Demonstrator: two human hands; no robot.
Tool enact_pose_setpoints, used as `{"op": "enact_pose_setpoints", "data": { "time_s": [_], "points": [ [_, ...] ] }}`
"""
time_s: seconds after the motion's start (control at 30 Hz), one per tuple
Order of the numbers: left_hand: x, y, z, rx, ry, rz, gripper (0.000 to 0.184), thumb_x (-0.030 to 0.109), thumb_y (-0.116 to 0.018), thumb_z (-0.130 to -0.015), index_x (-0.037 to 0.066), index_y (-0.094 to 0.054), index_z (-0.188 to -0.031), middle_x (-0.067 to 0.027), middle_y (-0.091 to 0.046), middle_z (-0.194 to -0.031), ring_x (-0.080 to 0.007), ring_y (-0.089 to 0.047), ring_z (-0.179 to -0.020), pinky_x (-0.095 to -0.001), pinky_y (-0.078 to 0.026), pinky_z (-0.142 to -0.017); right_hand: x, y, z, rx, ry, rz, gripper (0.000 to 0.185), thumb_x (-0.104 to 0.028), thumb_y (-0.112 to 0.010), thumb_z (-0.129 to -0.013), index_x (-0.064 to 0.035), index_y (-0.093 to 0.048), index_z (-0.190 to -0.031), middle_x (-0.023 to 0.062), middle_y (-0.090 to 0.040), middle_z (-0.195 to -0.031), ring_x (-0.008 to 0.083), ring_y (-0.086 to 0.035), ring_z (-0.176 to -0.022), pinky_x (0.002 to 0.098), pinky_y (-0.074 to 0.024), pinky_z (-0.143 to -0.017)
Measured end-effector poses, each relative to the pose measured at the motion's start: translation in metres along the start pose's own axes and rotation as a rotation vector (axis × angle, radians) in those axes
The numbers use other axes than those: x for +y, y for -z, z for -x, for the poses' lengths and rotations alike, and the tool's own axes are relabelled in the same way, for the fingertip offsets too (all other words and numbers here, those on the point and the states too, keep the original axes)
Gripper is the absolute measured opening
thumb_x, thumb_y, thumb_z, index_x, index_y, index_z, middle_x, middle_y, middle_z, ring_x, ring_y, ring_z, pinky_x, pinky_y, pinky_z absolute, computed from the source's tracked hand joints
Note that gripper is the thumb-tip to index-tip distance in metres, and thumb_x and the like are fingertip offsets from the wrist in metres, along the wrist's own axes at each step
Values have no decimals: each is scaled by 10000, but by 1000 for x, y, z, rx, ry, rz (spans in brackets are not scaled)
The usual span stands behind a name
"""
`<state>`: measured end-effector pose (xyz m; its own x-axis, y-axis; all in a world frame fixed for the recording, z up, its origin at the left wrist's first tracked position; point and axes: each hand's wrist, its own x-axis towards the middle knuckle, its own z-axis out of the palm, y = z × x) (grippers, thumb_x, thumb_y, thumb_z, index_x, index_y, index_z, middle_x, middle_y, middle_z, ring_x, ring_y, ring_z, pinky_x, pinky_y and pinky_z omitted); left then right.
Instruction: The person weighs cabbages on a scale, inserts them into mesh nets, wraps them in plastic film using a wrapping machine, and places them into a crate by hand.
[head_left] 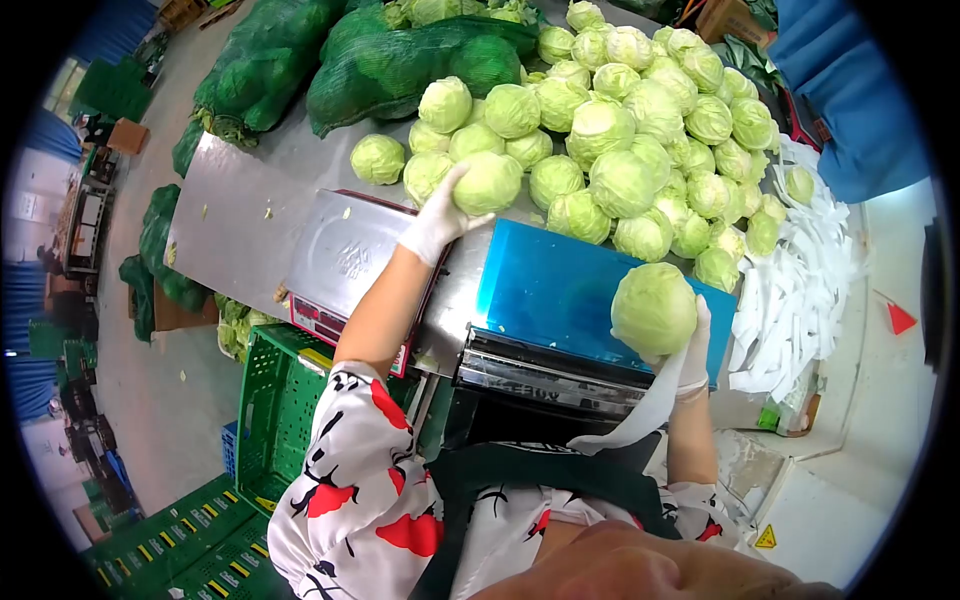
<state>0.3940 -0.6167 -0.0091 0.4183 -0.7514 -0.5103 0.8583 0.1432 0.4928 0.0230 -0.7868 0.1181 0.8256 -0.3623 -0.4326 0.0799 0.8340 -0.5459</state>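
My left hand [440,218], in a white glove, is curled around the near left side of a pale green cabbage [487,183] at the front of the heap. My right hand [697,345], also gloved, grips another cabbage [654,308] from its right and underside, above a blue plate [560,275]. From that right hand a white strip [640,415] hangs down toward my apron. Most of the right fingers are hidden behind the cabbage. Below the plate is a dark metal roller unit [550,375].
A large heap of cabbages [655,110] covers the back of the metal table [225,215], beside green mesh sacks [410,75]. A weighing scale [350,250] stands at left. White strips [795,290] pile up at right. Green crates [270,400] stand low at left.
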Motion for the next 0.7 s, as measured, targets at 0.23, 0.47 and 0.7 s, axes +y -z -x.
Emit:
{"op": "enact_pose_setpoints", "data": {
  "time_s": [0.23, 0.47, 0.7],
  "points": [
    [43, 64, 120, 373, -553, -938, 795, 319, -833, -772, -61, -434, -1344, -205, -595, -1248, -247, -605, -1139, -342, -501, -977, 6, 10, 4, 71, -16, 23, 658, -576, -438, -957, -102, -445, -1412, 150, -522, -1380, 360, -553, -1208, 615, -460, -986],
    [28, 112, 179, 665, -558, -1315, 1093, 427, -871, -673, -85, -312, -1461, -302, -383, -1456, -340, -454, -1332, -403, -380, -1114, 19, 11, 14, 153, 24, 127, 666, -589, -456, -950, -101, -446, -1403, 154, -545, -1343, 355, -596, -1152, 616, -498, -951],
    [-15, 70, 200, 868, -797, -1265, 1406, 510, -897, -560, -67, -61, -1533, -331, -253, -1517, -444, -288, -1417, -482, -241, -1179, 6, 18, 47, 216, 70, 240, 632, -555, -447, -973, -60, -497, -1362, 126, -574, -1310, 290, -604, -1119, 476, -511, -947]
  ]
}}
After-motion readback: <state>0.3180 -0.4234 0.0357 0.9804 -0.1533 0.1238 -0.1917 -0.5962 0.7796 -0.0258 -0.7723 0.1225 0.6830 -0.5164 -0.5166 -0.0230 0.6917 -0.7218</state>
